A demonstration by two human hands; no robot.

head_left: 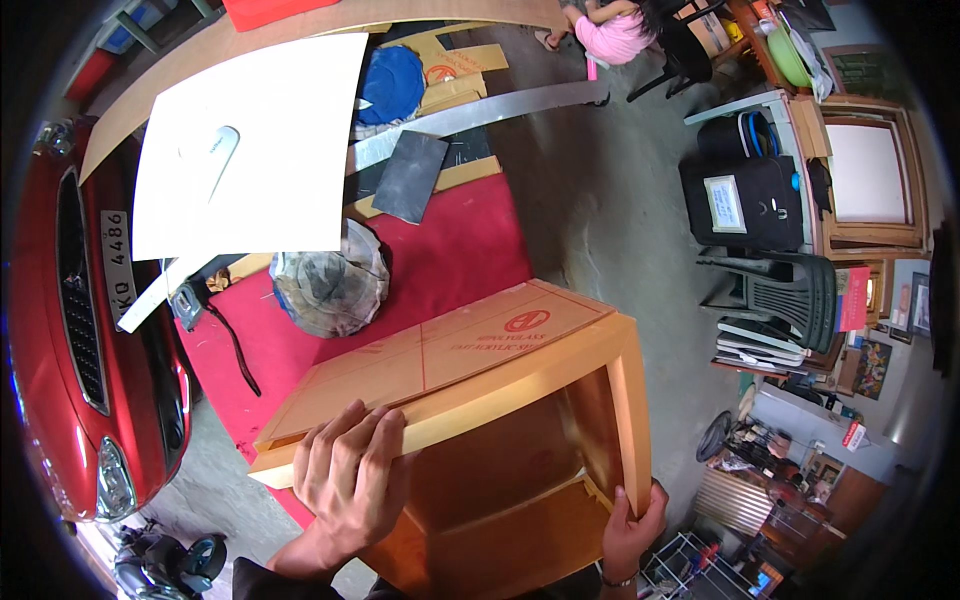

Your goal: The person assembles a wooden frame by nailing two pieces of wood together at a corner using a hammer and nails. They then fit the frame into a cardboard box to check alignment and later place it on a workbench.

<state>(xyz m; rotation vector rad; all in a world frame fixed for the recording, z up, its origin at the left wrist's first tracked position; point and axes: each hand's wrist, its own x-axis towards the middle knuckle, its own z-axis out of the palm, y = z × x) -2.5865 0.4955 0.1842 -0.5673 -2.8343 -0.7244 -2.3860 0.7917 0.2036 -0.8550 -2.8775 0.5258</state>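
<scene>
An open-fronted wooden box (510, 383) with a pale frame stands in front of me, its hollow inside facing my body. My left hand (350, 475) is closed over the left part of its top rail, fingers curled across the far side of the edge. Down at the right upright, my right hand (632, 525) grips the frame between thumb and fingers. A brown paper-faced sheet (400, 362) with red print lies along the box's top, right behind the rail. Beyond it, a crumpled camouflage-patterned cloth cap (330, 280) rests on the red tabletop (470, 240).
Farther back lie a large white sheet (270, 120), a dark grey rectangular plate (411, 176), a metal strip (490, 110), a blue round bundle (392, 85) and a tape measure (190, 303). A red car (90, 400) stands left. Stacked chairs (785, 300) stand right; a person in pink (610, 35) sits beyond.
</scene>
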